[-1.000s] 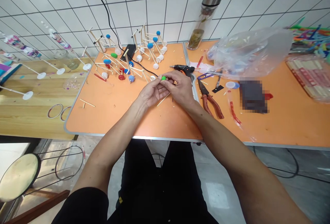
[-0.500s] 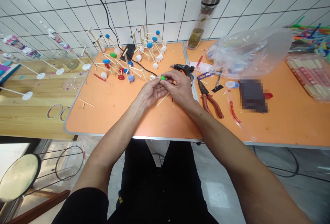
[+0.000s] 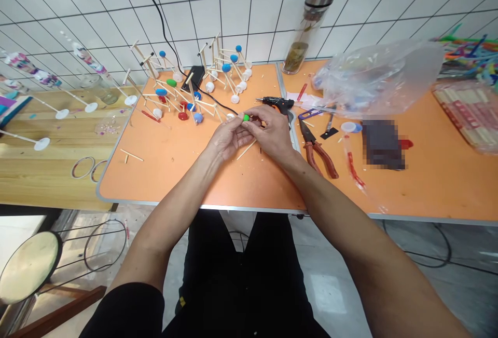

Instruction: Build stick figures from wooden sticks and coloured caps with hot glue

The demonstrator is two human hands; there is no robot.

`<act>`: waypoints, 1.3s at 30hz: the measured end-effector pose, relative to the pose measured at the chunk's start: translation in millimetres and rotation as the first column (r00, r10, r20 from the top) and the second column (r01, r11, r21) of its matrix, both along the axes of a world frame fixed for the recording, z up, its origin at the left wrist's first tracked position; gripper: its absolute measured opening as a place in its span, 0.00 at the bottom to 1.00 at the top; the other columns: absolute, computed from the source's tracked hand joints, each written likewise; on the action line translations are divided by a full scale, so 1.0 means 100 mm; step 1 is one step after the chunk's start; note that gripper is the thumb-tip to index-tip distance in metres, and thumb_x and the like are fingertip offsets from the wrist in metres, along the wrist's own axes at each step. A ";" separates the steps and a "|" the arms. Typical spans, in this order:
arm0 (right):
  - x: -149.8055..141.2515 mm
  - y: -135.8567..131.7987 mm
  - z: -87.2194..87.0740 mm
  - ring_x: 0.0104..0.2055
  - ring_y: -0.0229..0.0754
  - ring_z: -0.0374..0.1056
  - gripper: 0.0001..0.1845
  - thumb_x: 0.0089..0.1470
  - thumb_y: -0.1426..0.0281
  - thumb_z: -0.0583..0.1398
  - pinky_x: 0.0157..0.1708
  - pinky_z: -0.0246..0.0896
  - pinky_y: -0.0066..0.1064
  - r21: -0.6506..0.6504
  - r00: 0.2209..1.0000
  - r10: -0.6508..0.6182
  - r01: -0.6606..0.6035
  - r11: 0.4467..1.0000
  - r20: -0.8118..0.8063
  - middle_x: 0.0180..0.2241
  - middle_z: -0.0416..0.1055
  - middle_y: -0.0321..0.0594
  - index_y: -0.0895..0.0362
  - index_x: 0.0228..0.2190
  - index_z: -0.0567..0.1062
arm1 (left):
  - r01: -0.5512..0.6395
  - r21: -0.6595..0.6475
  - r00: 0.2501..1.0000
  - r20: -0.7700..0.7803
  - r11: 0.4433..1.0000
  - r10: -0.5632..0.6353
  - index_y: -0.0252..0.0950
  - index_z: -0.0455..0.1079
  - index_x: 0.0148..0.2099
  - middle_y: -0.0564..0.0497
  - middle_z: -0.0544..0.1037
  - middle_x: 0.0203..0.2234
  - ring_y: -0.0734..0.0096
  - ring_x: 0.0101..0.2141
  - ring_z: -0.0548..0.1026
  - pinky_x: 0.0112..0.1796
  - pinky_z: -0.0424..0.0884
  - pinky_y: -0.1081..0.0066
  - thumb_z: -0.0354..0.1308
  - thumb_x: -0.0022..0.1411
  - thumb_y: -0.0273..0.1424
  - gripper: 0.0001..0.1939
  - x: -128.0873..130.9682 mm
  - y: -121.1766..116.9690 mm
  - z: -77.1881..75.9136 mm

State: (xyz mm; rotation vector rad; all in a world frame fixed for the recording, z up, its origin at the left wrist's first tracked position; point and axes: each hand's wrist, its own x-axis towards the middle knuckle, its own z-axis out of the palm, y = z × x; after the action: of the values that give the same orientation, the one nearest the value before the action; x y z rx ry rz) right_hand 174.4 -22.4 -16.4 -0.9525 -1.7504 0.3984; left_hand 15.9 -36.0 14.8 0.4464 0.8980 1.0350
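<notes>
Between the fingertips of both hands is a small bright green bottle cap or disc (image 3: 246,118); its exact kind is hard to make out. My left hand (image 3: 227,138) pinches it from the left, palm partly turned up. From the right, my right hand (image 3: 272,130) closes over it with thumb and fingers. A thin wooden stick (image 3: 246,150) lies on the table under my hands. Just behind them rests a black glue gun (image 3: 277,103). Several small stick structures (image 3: 206,104) with blue, white, red and green round pieces stand beyond my left hand.
Pliers (image 3: 317,148) with red-brown handles lie right of my hands on the orange table (image 3: 155,182). A tall glass bottle (image 3: 305,31), a plastic bag (image 3: 381,78) and packed sticks (image 3: 467,115) stand further right and back. A black cable (image 3: 161,16) hangs down the wall.
</notes>
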 end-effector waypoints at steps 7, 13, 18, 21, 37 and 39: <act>0.01 0.01 -0.03 0.49 0.54 0.82 0.09 0.65 0.68 0.69 0.54 0.78 0.47 0.001 1.000 -0.021 0.021 1.000 -0.003 0.47 0.89 0.43 0.49 0.45 0.90 | -0.001 -0.002 1.000 -0.020 1.000 0.000 0.35 0.86 0.47 0.44 0.94 0.40 0.70 0.37 0.90 0.58 0.82 0.68 0.69 0.83 0.35 0.10 0.00 0.00 -0.01; 0.00 0.01 -0.03 0.48 0.54 0.82 0.11 0.65 0.70 0.69 0.54 0.77 0.47 0.020 1.000 -0.013 0.013 1.000 0.012 0.46 0.89 0.43 0.50 0.47 0.90 | 0.008 0.020 0.999 -0.040 1.000 -0.007 0.33 0.85 0.44 0.43 0.93 0.39 0.72 0.35 0.89 0.58 0.82 0.68 0.65 0.86 0.35 0.15 -0.01 0.00 -0.02; 0.00 0.02 -0.04 0.48 0.55 0.82 0.11 0.64 0.70 0.70 0.53 0.77 0.47 0.021 1.000 -0.011 0.011 1.000 0.018 0.47 0.89 0.43 0.50 0.47 0.89 | -0.014 0.027 0.999 -0.045 1.000 0.015 0.35 0.86 0.46 0.44 0.94 0.40 0.73 0.35 0.89 0.55 0.82 0.71 0.68 0.84 0.36 0.12 -0.01 0.02 -0.04; 0.00 0.02 -0.04 0.48 0.54 0.82 0.11 0.64 0.69 0.69 0.53 0.77 0.47 0.015 0.999 -0.026 0.026 1.000 0.025 0.46 0.89 0.43 0.50 0.47 0.89 | -0.015 0.028 0.998 -0.061 0.999 0.017 0.35 0.86 0.47 0.44 0.94 0.39 0.73 0.35 0.89 0.55 0.83 0.71 0.68 0.84 0.37 0.12 -0.02 0.02 -0.06; 0.01 0.02 -0.07 0.45 0.53 0.81 0.08 0.66 0.68 0.69 0.52 0.77 0.46 0.015 0.994 -0.103 0.102 0.995 0.041 0.45 0.89 0.43 0.50 0.45 0.88 | -0.017 0.074 0.998 -0.053 0.997 0.021 0.36 0.85 0.46 0.45 0.94 0.41 0.73 0.35 0.90 0.55 0.84 0.71 0.72 0.81 0.36 0.10 -0.01 0.03 -0.11; 0.01 0.02 -0.07 0.47 0.54 0.82 0.10 0.66 0.68 0.69 0.53 0.77 0.47 0.021 0.996 -0.076 0.076 0.997 0.038 0.48 0.89 0.44 0.50 0.47 0.88 | -0.024 0.081 0.998 -0.056 0.996 0.028 0.36 0.85 0.44 0.45 0.94 0.41 0.73 0.35 0.90 0.54 0.84 0.71 0.72 0.81 0.36 0.10 -0.01 0.04 -0.12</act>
State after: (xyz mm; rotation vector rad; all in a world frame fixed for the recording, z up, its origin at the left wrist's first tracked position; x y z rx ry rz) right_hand 175.2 -20.2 -23.7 -1.0157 -1.7445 0.3152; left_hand 14.7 -31.9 3.3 0.5352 0.9172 1.0894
